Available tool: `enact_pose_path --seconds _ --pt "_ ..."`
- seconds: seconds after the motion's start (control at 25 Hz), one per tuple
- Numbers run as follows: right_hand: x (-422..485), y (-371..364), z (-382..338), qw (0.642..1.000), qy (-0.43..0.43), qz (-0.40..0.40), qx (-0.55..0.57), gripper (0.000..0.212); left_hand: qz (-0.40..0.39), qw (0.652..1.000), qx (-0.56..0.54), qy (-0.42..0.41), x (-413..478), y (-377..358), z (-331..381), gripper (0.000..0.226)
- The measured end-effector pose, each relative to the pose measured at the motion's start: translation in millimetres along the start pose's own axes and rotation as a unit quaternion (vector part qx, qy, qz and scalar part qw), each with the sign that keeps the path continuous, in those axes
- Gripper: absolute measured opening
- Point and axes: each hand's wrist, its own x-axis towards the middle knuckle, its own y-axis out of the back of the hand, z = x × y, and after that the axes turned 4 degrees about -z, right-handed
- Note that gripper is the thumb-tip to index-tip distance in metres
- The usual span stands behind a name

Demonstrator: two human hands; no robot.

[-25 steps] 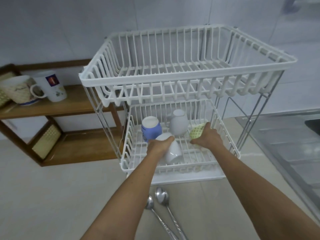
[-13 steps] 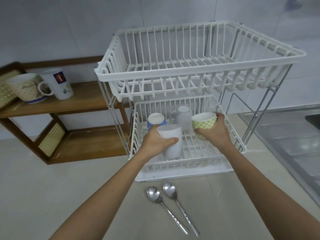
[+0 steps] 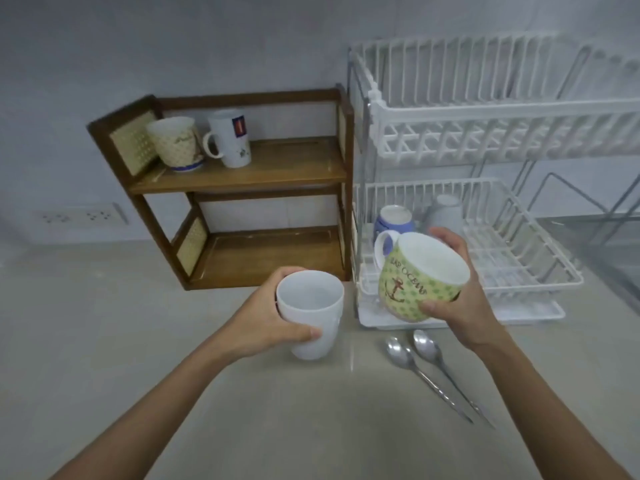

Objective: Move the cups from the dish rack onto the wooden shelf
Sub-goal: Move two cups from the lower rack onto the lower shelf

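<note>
My left hand (image 3: 263, 323) holds a plain white cup (image 3: 311, 318) upright above the counter, in front of the wooden shelf (image 3: 242, 178). My right hand (image 3: 457, 296) grips a green patterned mug (image 3: 419, 282) with an anchor print, tilted, in front of the white dish rack (image 3: 540, 271). A blue cup (image 3: 393, 221) and a white cup (image 3: 446, 213) stand upside down in the rack's lower tier. Two mugs rest on the shelf's top board: a cream one (image 3: 176, 143) and a white one (image 3: 230, 138).
Two metal spoons (image 3: 426, 365) lie on the counter near the rack's front. The shelf's lower board (image 3: 270, 258) holds nothing. A wall socket strip (image 3: 79, 216) sits at left. A steel sink edge (image 3: 609, 258) shows at far right.
Both hands have lifted their cups out of the rack's lower tier and carried them left and toward me. The view has swung left, bringing the shelf to the middle.
</note>
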Motion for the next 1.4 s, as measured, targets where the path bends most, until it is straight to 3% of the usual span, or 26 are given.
enact_pose_path --seconds 0.28,0.48,0.64,0.8,1.12,1.4 --pt "48.0 -124.9 36.8 0.983 -0.045 -0.061 -0.167 0.094 0.24 0.967 0.04 0.078 2.4 101.3 -72.1 0.081" --pt "129.5 -176.2 76.9 0.966 -0.113 -0.022 -0.23 0.098 0.322 0.934 0.091 0.124 39.6 138.8 -102.8 0.087" --pt "186.3 -199.8 114.3 0.941 -0.176 0.018 -0.288 0.101 0.361 0.91 0.093 0.18 75.3 155.9 -123.7 0.096" --pt "221.1 -214.7 155.0 0.935 -0.216 0.06 -0.274 0.104 0.363 0.904 0.083 0.21 102.6 164.0 -149.5 0.098" --pt "251.0 -239.1 196.9 0.914 -0.237 0.048 -0.326 0.101 0.382 0.895 0.066 0.222 134.2 165.9 -172.3 0.1" --pt "248.0 -236.2 204.8 0.926 -0.219 0.035 -0.306 0.107 0.374 0.893 0.109 0.224 146.7 165.6 -182.4 0.099"
